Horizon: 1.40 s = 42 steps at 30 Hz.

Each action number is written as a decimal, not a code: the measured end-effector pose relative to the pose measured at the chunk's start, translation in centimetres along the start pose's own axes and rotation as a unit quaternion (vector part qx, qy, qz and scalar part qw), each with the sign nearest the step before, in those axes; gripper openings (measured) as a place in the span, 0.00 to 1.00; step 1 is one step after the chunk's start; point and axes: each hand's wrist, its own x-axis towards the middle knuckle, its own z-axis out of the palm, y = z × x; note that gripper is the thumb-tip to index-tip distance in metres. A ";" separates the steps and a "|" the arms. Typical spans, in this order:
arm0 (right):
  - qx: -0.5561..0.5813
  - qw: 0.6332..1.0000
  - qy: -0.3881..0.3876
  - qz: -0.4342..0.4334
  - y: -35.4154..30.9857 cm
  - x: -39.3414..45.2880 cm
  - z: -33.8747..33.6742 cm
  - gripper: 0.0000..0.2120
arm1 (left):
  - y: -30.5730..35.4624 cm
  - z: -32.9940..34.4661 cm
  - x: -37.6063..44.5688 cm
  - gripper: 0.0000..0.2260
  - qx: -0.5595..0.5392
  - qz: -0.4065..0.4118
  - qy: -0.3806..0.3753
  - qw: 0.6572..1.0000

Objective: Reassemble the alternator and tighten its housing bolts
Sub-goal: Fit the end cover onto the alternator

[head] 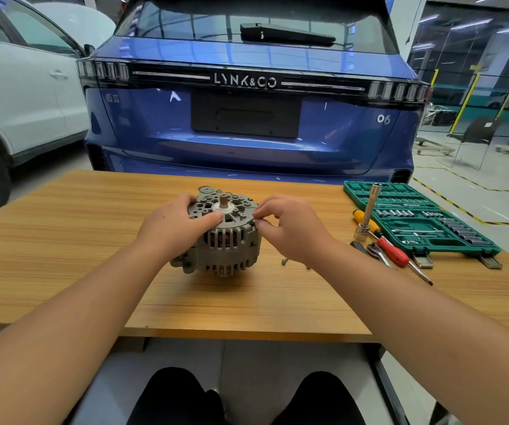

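A grey alternator point(227, 240) stands on the wooden table point(93, 240), shaft end up, copper windings showing through its slots. My left hand point(173, 223) grips the left side of its top housing, thumb lying across the top near the shaft. My right hand point(290, 227) pinches something small, apparently a housing bolt, at the alternator's right rim; the bolt itself is mostly hidden by my fingertips. A loose bolt point(284, 261) lies on the table just under my right wrist.
A green socket set case point(415, 219) lies open at the right. A long socket extension point(368, 213) stands upright beside it, with a yellow-handled screwdriver point(363, 217), a red-handled screwdriver point(397, 251) and a ratchet point(376, 251). A blue car point(247, 118) is parked behind the table.
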 end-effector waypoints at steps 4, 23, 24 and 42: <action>-0.001 0.999 -0.034 0.004 0.2 -0.2 -0.3 0.11 | -0.1 -0.1 0.2 0.31 0.010 0.011 -0.001 1.000; 0.092 0.991 -0.101 0.005 -0.9 -0.8 -0.1 0.13 | 2.2 -2.9 2.7 0.25 0.080 0.038 -0.023 0.996; 0.136 0.985 -0.105 0.027 -0.5 -1.0 -0.3 0.13 | 3.1 -2.3 2.4 0.24 0.056 0.035 -0.004 0.998; -0.140 0.951 -0.177 0.212 11.5 -4.5 4.3 0.23 | 4.4 1.7 2.9 0.27 0.159 0.033 -0.041 0.986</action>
